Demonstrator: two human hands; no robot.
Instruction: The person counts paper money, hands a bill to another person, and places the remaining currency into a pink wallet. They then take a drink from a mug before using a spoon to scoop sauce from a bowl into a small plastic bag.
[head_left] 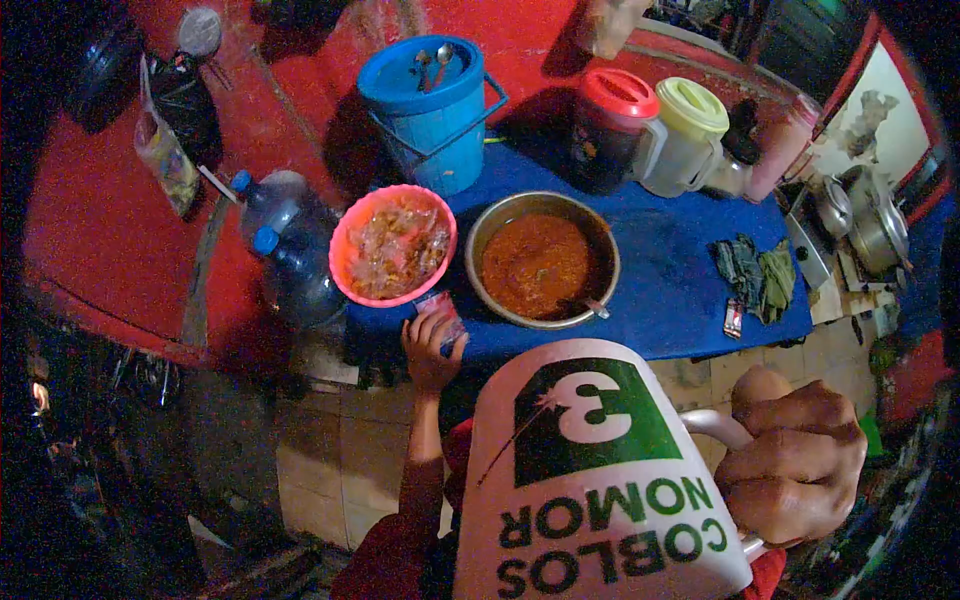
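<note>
One mug, its handle clenched in the right hand, likely for steadiness; at eleven o'clock, the left hand touches a packet, grip unclear.

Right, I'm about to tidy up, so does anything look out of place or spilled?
Slightly untidy: crumpled green cloths lie near the right end of the blue table, and a metal spoon lies loose on the lid of the blue plastic bucket. No clear spill or damage shows.
</note>
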